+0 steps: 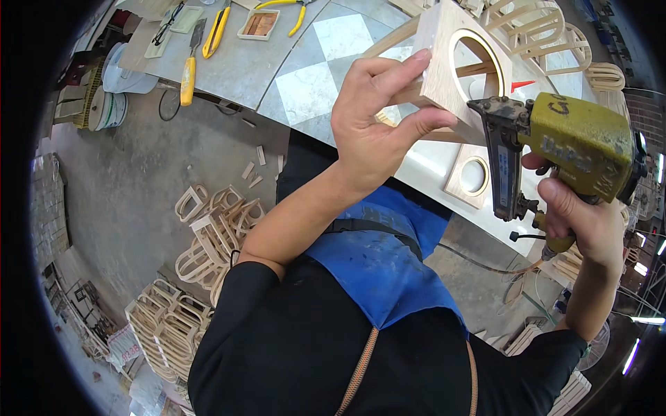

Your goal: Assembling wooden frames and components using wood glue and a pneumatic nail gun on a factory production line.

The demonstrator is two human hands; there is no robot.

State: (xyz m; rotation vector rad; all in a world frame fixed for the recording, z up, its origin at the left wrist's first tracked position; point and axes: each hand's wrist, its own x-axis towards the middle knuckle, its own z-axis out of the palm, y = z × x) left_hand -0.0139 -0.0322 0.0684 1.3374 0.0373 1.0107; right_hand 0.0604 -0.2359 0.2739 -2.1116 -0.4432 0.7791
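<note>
Pale wood is what we have in hand: our left hand [374, 118] grips a square wooden panel with a round hole [461, 66], fingers curled over its near edge and thumb pressed against its lower side, pinching the piece and the thin wooden slats [388, 45] joined to it. We hold it raised above the grey work table [243, 69], at the far right of the scene. Our right hand [586, 215] is wrapped tight around the handle of a yellow-green nail gun [576, 145], its dark nose touching the panel's lower right corner. Just below, a second square panel with a hole [472, 179] lies flat on the table. On the far left of the table lie yellow-handled tools [189, 76], and finished wooden frames [208, 236] are heaped on the floor nearer us at left.
</note>
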